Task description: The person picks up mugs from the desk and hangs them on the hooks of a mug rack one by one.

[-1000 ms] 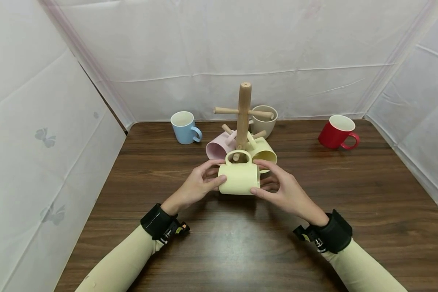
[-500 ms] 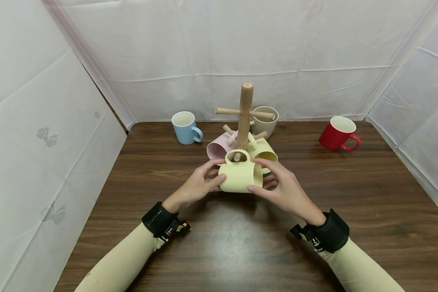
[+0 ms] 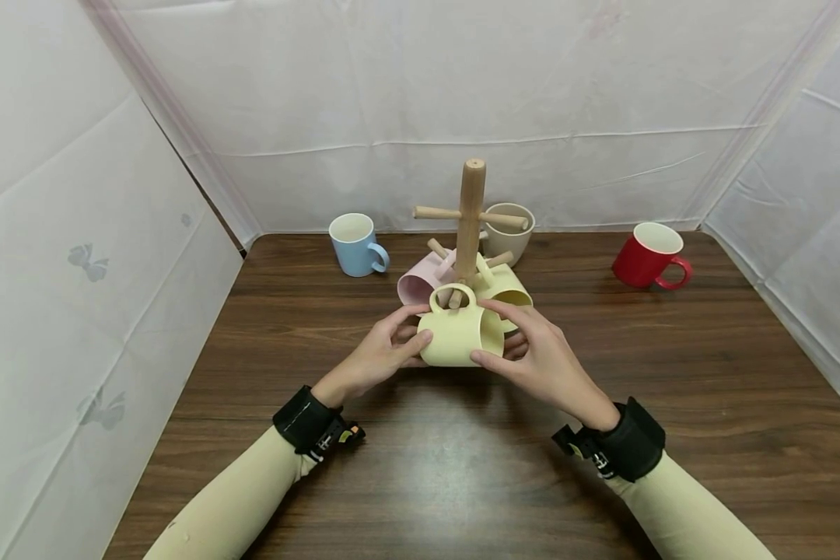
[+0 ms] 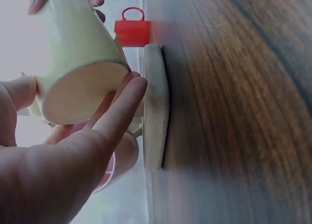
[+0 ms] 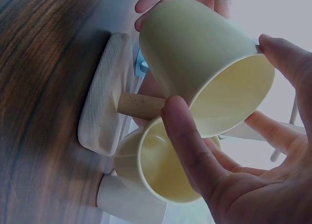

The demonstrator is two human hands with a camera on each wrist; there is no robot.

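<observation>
While left hand (image 3: 376,351) grips front yellow mug (image 3: 451,337), right hand (image 3: 544,354) grips it opposite, both half curled

The plain pale-yellow mug (image 3: 450,340) sits sideways, handle toward twelve o'clock, mouth toward three, at the six-o'clock side of the wooden rack (image 3: 472,194).

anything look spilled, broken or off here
Nothing stands out: no spill or damage shows. The pink mug and rear yellow mug tilt, seemingly from hanging on the wooden rack; the left hand and right hand hold the front yellow mug sideways.
</observation>
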